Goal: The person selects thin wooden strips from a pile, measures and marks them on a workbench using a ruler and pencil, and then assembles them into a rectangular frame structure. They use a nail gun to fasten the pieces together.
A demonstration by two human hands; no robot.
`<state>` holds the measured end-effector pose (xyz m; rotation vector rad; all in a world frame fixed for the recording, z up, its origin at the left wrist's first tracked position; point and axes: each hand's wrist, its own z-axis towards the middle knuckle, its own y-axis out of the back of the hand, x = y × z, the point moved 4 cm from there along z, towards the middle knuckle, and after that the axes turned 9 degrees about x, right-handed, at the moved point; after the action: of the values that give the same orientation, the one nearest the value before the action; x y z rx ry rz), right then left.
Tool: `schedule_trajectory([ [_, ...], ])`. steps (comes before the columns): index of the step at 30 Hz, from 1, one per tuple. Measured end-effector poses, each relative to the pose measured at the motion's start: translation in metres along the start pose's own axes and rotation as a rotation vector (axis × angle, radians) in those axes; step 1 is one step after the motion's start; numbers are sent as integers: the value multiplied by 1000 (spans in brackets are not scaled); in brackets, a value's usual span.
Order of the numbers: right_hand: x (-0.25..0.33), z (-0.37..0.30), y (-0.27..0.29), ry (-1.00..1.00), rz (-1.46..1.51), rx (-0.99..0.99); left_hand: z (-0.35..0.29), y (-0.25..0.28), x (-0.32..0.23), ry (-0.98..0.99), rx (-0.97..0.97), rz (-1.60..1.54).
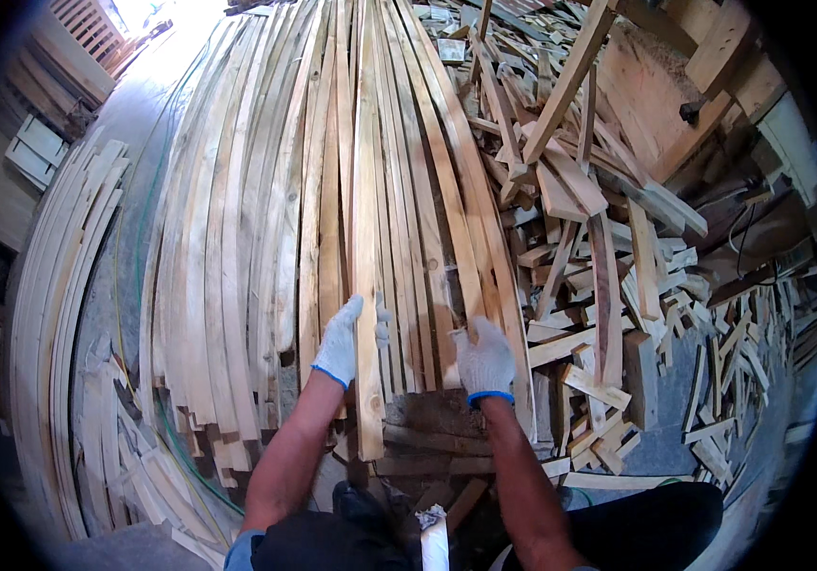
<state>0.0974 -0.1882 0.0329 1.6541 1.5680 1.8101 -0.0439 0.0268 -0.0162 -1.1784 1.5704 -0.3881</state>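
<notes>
My left hand (344, 340), in a white knit glove with a blue cuff, grips a long pale wooden slat (366, 219) near its lower end. The slat runs up and away over a big stack of long thin slats (265, 228). My right hand (485, 360), gloved the same way, rests fingers closed on the ends of slats at the right side of the stack, around a thin strip (456, 238). Both forearms come in from the lower edge.
A jumble of short wood offcuts (618, 285) lies to the right of the stack. More curved slats (56, 314) lie on the concrete floor (142, 133) at left, with a green cable (132, 247). Wooden pallets (656, 86) stand at upper right. Dark boards (427, 447) lie under the slat ends.
</notes>
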Motion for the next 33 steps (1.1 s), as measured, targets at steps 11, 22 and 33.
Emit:
schedule_trajectory([
  [11,-24,7,-23,-110,-181,8,1,-4,6,34,-5,11],
  [22,-38,11,-45,-278,-88,97,6,5,10,10,36,-32],
  [33,-60,10,-47,-219,143,210,-1,-4,7,26,32,-12],
])
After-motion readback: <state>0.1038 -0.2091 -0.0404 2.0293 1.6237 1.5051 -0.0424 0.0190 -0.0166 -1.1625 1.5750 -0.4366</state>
